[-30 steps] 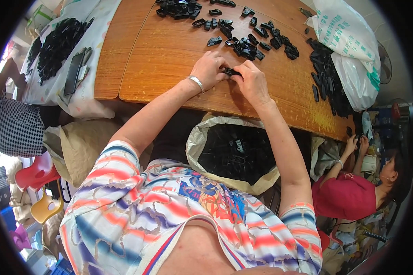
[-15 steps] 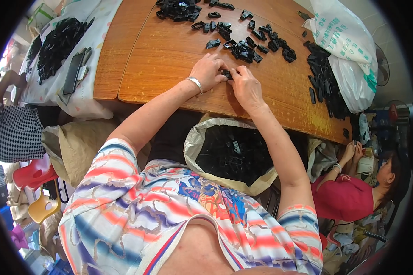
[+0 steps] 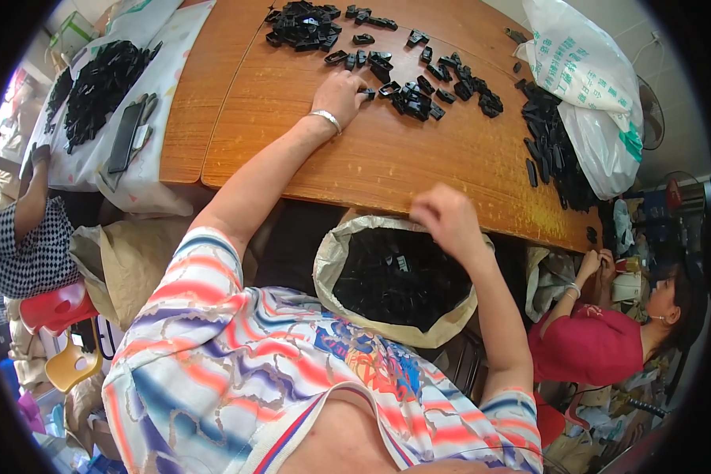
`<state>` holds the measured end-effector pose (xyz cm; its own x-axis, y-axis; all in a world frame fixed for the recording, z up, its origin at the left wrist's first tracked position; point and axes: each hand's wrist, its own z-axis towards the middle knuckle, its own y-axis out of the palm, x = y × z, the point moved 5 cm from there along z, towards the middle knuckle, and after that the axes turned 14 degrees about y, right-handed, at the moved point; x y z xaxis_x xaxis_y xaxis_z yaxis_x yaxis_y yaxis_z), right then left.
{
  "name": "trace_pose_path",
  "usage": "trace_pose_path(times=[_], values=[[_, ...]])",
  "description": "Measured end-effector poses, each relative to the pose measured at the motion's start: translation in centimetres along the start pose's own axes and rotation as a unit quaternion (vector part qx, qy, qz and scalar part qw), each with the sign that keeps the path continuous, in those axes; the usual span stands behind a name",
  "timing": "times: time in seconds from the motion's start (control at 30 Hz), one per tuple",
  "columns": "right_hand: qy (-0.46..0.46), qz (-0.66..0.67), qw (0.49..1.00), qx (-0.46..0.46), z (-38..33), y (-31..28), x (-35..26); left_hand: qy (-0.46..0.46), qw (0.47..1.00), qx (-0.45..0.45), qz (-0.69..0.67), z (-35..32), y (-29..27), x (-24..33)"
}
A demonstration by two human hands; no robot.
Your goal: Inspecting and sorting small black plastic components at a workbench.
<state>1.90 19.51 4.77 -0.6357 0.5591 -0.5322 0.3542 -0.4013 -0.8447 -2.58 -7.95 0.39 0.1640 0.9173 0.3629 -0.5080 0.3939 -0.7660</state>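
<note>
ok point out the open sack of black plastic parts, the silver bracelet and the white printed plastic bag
open sack of black plastic parts (image 3: pixel 336 261), head view, pale left rim
silver bracelet (image 3: pixel 325 119), head view, band across the left wrist
white printed plastic bag (image 3: pixel 588 75), head view, middle of its side

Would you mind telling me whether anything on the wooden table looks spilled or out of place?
Nothing stands out. Small black plastic parts lie scattered on the wooden table by the left hand.

Soft, even daylight fills the scene, brightest on the wooden table (image 3: pixel 419 158). The right hand (image 3: pixel 444 217) near its front edge is motion-blurred. Fisheye bending curves the table's edges inside a black rim.
</note>
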Motion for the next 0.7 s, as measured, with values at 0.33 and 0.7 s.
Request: trace_pose_path(times=[0.33, 0.7], values=[[0.156, -0.257, 0.942, 0.15, 17.4, 3.2, 1.9, 0.02, 0.994, -0.089, -0.063, -3.0, -1.3, 3.6], [0.214, 0.06, 0.975, -0.004, 14.6, 2.8, 1.5, 0.059, 0.994, -0.032, -0.09, -4.8, -2.1, 3.1]])
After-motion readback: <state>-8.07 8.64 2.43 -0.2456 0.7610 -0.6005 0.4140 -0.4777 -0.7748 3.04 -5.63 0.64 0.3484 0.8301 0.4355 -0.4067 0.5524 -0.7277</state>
